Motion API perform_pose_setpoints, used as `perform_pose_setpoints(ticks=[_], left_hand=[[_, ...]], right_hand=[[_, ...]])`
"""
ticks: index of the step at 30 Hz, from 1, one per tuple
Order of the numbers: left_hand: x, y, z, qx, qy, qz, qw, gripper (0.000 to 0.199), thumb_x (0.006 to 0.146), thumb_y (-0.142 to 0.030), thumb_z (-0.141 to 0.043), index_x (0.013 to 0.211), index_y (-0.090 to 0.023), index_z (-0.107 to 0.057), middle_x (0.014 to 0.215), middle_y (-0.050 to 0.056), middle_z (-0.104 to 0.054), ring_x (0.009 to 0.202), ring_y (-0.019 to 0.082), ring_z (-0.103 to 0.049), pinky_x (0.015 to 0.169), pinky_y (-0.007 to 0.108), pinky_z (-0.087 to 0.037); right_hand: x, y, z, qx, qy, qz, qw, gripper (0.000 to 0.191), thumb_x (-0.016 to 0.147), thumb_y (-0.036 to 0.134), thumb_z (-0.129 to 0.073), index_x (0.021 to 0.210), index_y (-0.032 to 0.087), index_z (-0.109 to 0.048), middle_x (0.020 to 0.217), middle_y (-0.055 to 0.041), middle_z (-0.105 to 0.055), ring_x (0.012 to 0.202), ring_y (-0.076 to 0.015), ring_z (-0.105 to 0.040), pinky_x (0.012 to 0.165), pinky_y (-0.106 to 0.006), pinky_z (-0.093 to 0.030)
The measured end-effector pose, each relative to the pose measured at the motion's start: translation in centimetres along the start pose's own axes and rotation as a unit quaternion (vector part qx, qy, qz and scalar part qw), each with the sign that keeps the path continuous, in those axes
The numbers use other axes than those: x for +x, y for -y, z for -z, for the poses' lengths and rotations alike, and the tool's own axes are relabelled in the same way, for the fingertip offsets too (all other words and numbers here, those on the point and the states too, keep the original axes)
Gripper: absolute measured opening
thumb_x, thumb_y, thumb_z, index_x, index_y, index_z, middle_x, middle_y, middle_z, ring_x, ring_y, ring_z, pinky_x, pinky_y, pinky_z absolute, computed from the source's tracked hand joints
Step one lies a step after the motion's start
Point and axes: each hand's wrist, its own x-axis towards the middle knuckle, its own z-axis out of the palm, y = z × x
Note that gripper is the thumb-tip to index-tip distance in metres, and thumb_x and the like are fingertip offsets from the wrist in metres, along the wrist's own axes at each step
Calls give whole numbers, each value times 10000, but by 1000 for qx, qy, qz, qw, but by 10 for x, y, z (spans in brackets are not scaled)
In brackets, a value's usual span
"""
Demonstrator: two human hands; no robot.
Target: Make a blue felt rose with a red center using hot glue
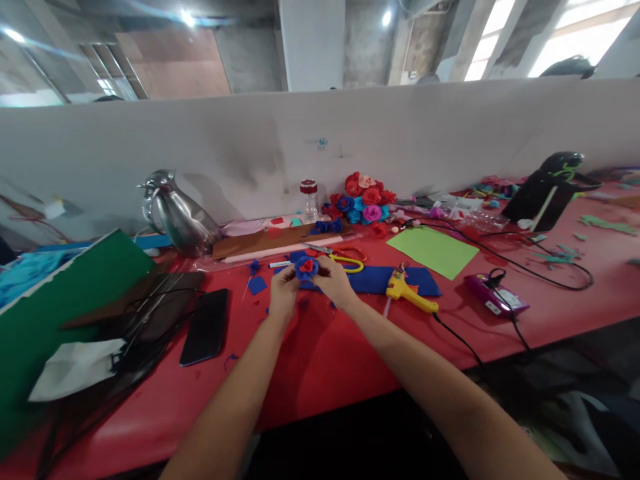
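Observation:
Between my two hands, above the red table, is a blue paper flower with a red centre. My left hand pinches its left side. On the other side, the fingers of my right hand close on the flower's right edge. Just behind them lie scissors with yellow and red handles. A folded blue sheet stretches out to the right under my right wrist. On that sheet rests a yellow glue gun. Small blue paper pieces are scattered left of my hands.
A black phone and a green board lie left. Behind stand a steel jug, a red-lidded jar and a bunch of paper flowers. A green sheet and a purple power box with cables sit right.

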Motion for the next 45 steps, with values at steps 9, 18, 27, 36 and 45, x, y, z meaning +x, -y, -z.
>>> perform_pose_setpoints(ticks=[9, 18, 27, 36, 45], left_hand=[[10, 22, 4, 25, 8, 15, 1000, 127, 607, -277, -788, 615, -167, -724, 763, 33, -713, 743, 177, -613, 739, 291, -496], [8, 15, 9, 35, 14, 50, 998, 80, 631, -253, -776, 631, -179, -745, 785, 43, -712, 760, 192, -622, 732, 294, -496], [-1, 8, 3, -5, -1, 124, 992, 191, 585, -336, -828, 665, -184, -744, 765, 28, -717, 777, 203, -626, 777, 319, -500], [1, 3, 3, 10, -37, 158, 987, 218, 558, -312, -836, 720, -192, -753, 678, 12, -702, 616, 152, -588, 659, 285, -499], [-2, 3, 2, 7, -1, 156, 988, 173, 574, -291, -824, 702, -197, -754, 783, 23, -686, 746, 171, -587, 726, 281, -486]], right_hand=[[-1, -17, 5, -11, -8, -18, 1000, 24, 662, 242, -660, 662, 218, -655, 745, -13, -560, 732, -175, -490, 656, -277, -410], [-5, -21, 5, -35, -4, -40, 999, 71, 690, 258, -682, 645, 221, -640, 764, -27, -566, 735, -180, -499, 640, -281, -415], [-11, -17, 2, -51, -15, -52, 997, 142, 724, 274, -671, 602, 220, -624, 714, -21, -543, 673, -163, -481, 590, -271, -401], [-12, -10, 6, -39, -60, -131, 989, 150, 789, 350, -637, 760, 204, -646, 646, 1, -561, 535, -136, -453, 551, -284, -405], [-19, -15, 2, -62, -22, -122, 990, 155, 846, 336, -554, 793, 225, -648, 589, 12, -515, 509, -146, -444, 528, -286, -386]])
